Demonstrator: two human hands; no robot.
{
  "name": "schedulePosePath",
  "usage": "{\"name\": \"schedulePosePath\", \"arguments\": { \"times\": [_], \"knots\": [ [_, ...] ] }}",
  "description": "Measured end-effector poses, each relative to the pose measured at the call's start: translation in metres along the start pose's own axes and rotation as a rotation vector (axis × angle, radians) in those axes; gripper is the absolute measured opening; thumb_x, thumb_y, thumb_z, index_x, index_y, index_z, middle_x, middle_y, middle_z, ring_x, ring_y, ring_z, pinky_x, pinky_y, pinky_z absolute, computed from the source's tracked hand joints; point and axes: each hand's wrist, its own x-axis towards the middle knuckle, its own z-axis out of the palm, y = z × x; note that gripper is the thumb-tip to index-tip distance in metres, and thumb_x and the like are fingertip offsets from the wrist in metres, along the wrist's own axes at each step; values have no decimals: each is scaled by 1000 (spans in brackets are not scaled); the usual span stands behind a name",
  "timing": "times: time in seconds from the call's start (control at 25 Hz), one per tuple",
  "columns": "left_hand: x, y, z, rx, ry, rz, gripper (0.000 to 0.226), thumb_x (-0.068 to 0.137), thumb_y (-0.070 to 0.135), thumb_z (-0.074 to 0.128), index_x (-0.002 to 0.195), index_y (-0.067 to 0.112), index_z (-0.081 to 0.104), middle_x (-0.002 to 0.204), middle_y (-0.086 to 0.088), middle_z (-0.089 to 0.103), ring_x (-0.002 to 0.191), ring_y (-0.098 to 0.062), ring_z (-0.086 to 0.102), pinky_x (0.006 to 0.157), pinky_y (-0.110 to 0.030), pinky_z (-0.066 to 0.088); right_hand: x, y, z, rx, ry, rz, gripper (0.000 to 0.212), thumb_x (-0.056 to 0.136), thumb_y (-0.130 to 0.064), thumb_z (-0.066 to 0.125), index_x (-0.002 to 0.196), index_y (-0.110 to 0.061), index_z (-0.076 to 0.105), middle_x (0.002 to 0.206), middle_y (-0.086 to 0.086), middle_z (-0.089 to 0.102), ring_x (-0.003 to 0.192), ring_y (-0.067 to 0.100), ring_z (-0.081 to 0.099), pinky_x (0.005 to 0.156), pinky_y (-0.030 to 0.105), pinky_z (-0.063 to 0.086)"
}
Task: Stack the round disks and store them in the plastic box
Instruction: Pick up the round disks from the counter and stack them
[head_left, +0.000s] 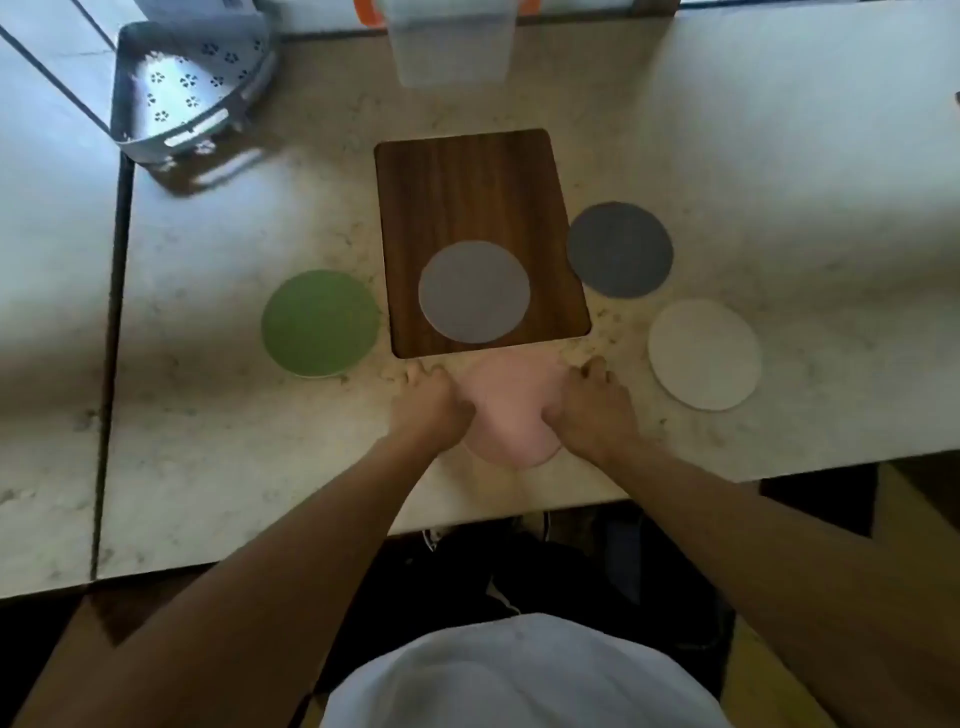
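Between my two hands, near the front edge of the tabletop (727, 130), lies the pink disk (511, 410), flat on the stone. My left hand (434, 402) covers its left rim and my right hand (589, 402) its right rim, fingers curled down at the edges; whether they already pinch it I cannot tell. It looks thin, light and fairly stiff, with nothing to hook, so I judge the best hold is at opposite rims, a fingertip worked under the edge, or sliding it off the tabletop's lip. Just beyond it a grey disk (474, 291) rests on a wooden board (467, 182). A green disk (319, 322) lies left of the board, a dark grey disk (619, 249) and a white disk (704, 354) to its right, none touching. Farther back stands the plastic box (451, 47), well apart from the disks.
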Motion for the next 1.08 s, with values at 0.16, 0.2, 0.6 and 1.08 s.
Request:
{"name": "schedulePosePath", "arguments": {
  "times": [0.16, 0.2, 0.6, 1.08],
  "knots": [
    [0, 4, 10, -58, 72, 40, 34, 85, 12, 52, 117, -1, 52, 141, -33, 36, 129, -49, 36, 103, -50, 39, -2, -7, 9, 10, 118, -15, 46, 84, -38, 60, 116, -6, 55, 120, 17, 48, 103, 34, 51, 85, 42, 44],
    [0, 5, 15, -61, 73, 56, 31, 86, 11, 52, 115, 0, 54, 136, -30, 41, 125, -49, 40, 102, -50, 40, -2, -8, 12, 21, 131, -7, 46, 83, -36, 62, 115, -5, 54, 118, 17, 49, 101, 34, 52, 84, 42, 44],
    [11, 9, 11, -471, 124, -70, 19, 76, 8, 61, 93, 16, 57, 97, -4, 63, 93, -27, 60, 80, -43, 56, -6, -3, 11, 517, 166, 132, 26, 85, -12, 63, 102, -20, 45, 100, 4, 63, 84, 22, 60, 70, 35, 50],
    [41, 157, -1, -713, -94, -11, 22, 78, -9, 68, 75, 12, 67, 91, -17, 70, 79, -33, 70, 61, -47, 63, 14, 139, -44, 726, 428, 263, 25, 87, -20, 71, 110, -16, 63, 82, -6, 64, 75, 13, 61, 67, 23, 43]
  ]
}}
